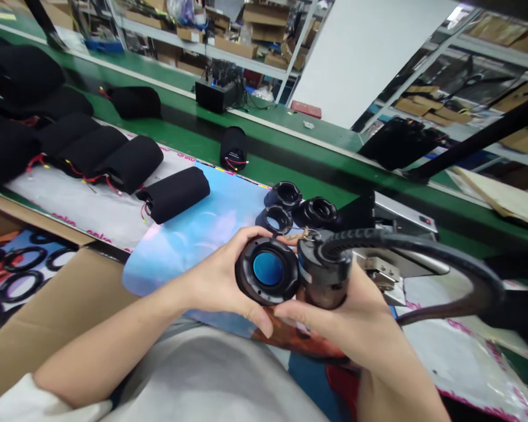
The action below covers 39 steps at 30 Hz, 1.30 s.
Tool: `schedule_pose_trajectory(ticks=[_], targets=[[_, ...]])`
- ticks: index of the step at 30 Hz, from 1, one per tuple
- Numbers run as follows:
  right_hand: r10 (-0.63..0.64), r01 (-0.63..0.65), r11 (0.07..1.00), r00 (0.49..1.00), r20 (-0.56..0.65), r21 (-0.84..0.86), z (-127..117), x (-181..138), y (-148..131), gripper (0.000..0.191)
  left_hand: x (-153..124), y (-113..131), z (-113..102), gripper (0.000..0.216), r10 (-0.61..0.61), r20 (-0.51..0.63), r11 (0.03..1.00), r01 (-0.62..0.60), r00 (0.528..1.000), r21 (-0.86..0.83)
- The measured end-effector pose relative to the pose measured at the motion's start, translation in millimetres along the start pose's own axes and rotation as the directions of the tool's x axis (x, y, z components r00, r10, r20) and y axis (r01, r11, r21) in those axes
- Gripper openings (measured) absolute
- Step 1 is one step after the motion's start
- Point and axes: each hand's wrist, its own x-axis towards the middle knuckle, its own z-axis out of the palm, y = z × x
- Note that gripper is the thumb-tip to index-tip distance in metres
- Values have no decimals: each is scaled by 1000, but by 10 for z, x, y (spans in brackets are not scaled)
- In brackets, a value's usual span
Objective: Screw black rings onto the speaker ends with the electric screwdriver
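Observation:
My left hand point(229, 275) is closed around a round black speaker end piece point(245, 272) with a shiny blue disc in its middle. Its thumb lies along the lower edge. My right hand point(352, 322) wraps an upright electric screwdriver point(323, 269) whose thick black cable arches to the right. Screwdriver body and speaker piece are side by side; the tool's tip is hidden. Several black ring-shaped caps point(314, 211) sit just beyond my hands. A black fabric-covered cylinder point(178, 193) with thin red wires lies to the left on the blue mat point(220, 205).
More black cylinders point(88, 152) crowd the left of the bench. A green conveyor belt point(180, 132) runs behind, carrying another black cylinder point(233, 146). To the right stands a metal device point(400, 211). At lower left, a cardboard box point(83, 293) holds several black rings point(24, 258).

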Motion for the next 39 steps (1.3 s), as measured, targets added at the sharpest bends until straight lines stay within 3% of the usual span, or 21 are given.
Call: schedule_pose_trajectory(ticks=[6,11,13,17,19,23,27,30,33,35,36,37,39], targets=[[40,-47,980,998,-42,-193,-77,22,-204,66,12,-8,0,113,-39,17,997,40,999,-67],[2,21,917,998,57,-399,-135,41,-387,54,-13,-46,27,110,-40,-30,996,38,999,-79],[4,14,907,999,41,-421,-108,20,-410,54,-32,-62,47,108,-25,-69,997,20,997,-74],[116,-150,932,986,-120,-330,25,-80,-379,55,-56,-77,71,118,19,-92,997,-25,996,-68],[150,-184,953,977,-151,-240,61,-99,-346,54,-54,-66,66,114,22,-67,997,-27,998,-71],[37,-47,969,998,-43,-242,-23,12,-314,64,-34,-27,42,103,48,-54,998,-50,997,-40],[57,-38,969,996,71,-244,-112,126,-311,62,-25,2,52,102,43,-83,998,-46,996,-41],[39,-24,983,996,80,-181,-100,125,-265,62,-36,11,84,91,48,-120,999,-50,992,-7],[-122,124,987,992,26,-98,-141,78,-198,67,-67,2,97,83,68,-147,993,-54,987,101],[-251,261,964,957,-148,48,-253,23,-166,62,-104,-12,84,84,94,-136,983,-70,986,171],[-303,347,928,914,-271,132,-334,-10,-157,58,-125,-20,72,85,106,-127,977,-80,986,196],[-340,445,874,847,-408,196,-426,-47,-152,56,-146,-28,56,84,119,-119,973,-92,986,211],[-386,648,735,641,-664,199,-622,-117,-148,61,-173,-48,21,84,144,-98,966,-118,985,231]])
